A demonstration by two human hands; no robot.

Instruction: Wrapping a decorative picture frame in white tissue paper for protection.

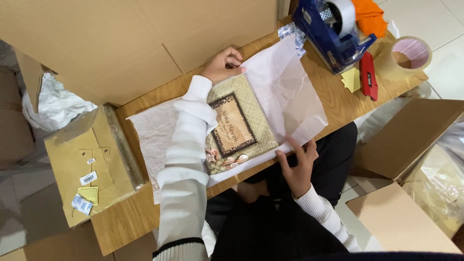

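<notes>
Flat rectangular woven-tan album with dark-framed label (pixel 239 126) lies mid-worktop on a thin crinkled white tissue sheet (pixel 285 92), its near edge by the near edge of the wooden worktop (pixel 121 222); the album looks stiff and moderately light, best held by its edges, while the tissue is soft, tear-prone and should be taken at corners or folds. Left hand (pixel 223 64) grip is pinched on the tissue fold at the album's far corner. Right hand (pixel 296 162) has fingers spread, tips pressing the tissue flap's edge at the album's near corner, by the worktop's near edge.
</notes>
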